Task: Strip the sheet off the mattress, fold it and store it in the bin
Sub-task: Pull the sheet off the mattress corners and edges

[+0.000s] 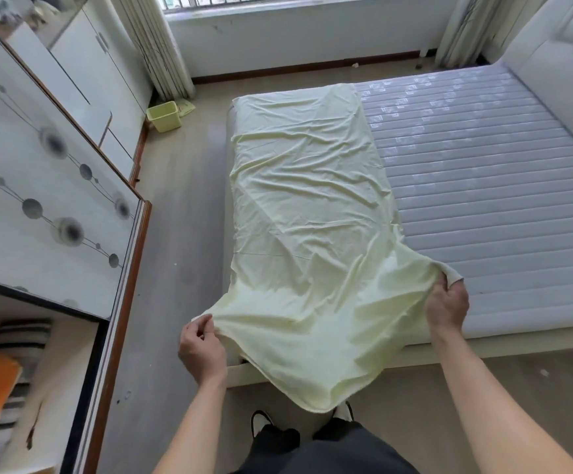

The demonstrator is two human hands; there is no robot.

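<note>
One sheet (307, 213), one mattress (476, 186), one bin (163, 116), two hands.

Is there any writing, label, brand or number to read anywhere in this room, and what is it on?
None: no readable text shows.
The mattress bears only shiny square patterns, no letters.
The wardrobe door shows circles and lines, no words.
The yellow bin and the sheet are plain.

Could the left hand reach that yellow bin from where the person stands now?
Probably not. The left hand grips the sheet at the bed's foot; the bin sits far across bare floor near the curtain.
</note>
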